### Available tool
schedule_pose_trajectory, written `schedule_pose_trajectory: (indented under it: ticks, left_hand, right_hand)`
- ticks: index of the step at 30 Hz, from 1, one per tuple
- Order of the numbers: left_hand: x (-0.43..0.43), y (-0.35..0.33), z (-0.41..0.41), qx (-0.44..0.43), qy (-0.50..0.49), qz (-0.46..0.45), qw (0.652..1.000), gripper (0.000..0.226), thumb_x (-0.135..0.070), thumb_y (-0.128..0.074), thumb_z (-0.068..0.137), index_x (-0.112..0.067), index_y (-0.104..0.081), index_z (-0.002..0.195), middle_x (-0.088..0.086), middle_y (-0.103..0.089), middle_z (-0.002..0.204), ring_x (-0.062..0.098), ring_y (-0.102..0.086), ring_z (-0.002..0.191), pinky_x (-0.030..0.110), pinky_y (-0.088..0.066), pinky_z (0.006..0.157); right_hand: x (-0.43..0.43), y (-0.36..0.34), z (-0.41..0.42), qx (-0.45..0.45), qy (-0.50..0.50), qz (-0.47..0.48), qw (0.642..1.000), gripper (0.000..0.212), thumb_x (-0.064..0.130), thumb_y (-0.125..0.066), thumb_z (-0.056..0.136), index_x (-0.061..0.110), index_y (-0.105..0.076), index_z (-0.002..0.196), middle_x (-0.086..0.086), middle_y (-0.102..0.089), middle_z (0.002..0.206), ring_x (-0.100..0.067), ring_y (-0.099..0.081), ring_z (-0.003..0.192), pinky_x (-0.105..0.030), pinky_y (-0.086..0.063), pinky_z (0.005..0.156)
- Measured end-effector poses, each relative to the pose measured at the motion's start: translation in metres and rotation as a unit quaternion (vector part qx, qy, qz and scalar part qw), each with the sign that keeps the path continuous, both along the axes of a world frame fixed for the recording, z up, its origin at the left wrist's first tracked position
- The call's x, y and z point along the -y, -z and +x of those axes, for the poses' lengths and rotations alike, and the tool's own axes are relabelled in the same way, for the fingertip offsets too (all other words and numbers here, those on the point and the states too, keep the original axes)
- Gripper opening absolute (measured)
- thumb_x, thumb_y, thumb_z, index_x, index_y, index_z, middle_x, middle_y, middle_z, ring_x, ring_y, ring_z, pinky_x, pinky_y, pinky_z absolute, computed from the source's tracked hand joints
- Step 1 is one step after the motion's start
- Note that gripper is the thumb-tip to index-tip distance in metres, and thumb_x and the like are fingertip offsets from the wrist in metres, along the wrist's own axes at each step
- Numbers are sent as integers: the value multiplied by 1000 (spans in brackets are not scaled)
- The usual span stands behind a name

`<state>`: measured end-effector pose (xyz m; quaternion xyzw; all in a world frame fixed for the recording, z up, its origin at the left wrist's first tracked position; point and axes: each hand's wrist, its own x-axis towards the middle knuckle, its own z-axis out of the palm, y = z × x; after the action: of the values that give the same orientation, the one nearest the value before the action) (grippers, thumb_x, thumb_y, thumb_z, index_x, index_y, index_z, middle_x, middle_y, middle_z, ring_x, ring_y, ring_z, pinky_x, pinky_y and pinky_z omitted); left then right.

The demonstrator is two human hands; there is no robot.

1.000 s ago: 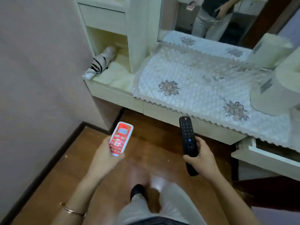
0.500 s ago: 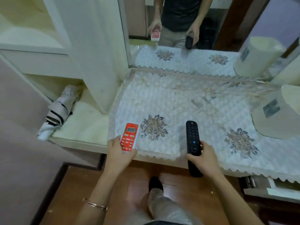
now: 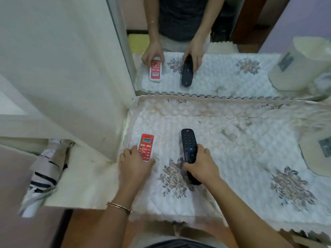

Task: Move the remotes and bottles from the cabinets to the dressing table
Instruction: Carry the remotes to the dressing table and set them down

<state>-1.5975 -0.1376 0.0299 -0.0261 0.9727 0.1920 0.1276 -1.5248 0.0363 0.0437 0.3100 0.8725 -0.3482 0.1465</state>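
A small red and white remote [image 3: 146, 146] lies flat on the quilted white cloth of the dressing table [image 3: 232, 158], near its left end. My left hand [image 3: 134, 166] grips its near end. A long black remote [image 3: 189, 145] rests on the cloth a little to the right, pointing away from me. My right hand [image 3: 201, 166] is wrapped around its lower half. The mirror [image 3: 215, 51] behind the table reflects both hands and both remotes.
A folded black-and-white striped umbrella [image 3: 46, 170] lies on the low shelf left of the table, beside a tall cream cabinet panel [image 3: 71, 68]. A pale cylindrical container [image 3: 318, 156] stands at the table's right end. Wooden floor shows below the table edge.
I have stepped up to the table. Both hands moved forward and down, bringing the two remotes from above the floor onto the cloth.
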Motion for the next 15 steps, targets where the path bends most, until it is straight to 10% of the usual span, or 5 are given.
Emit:
schedule_pose_trajectory:
  ticks: [15]
  left_hand:
    - [2, 24, -17, 17, 126, 1, 992, 88, -67, -63, 65, -13, -37, 130, 6, -49, 127, 25, -45, 117, 36, -40, 97]
  right_hand:
    - [30, 19, -28, 35, -1, 26, 999, 77, 38, -66, 77, 9, -29, 138, -10, -38, 131, -27, -41, 120, -38, -47, 90]
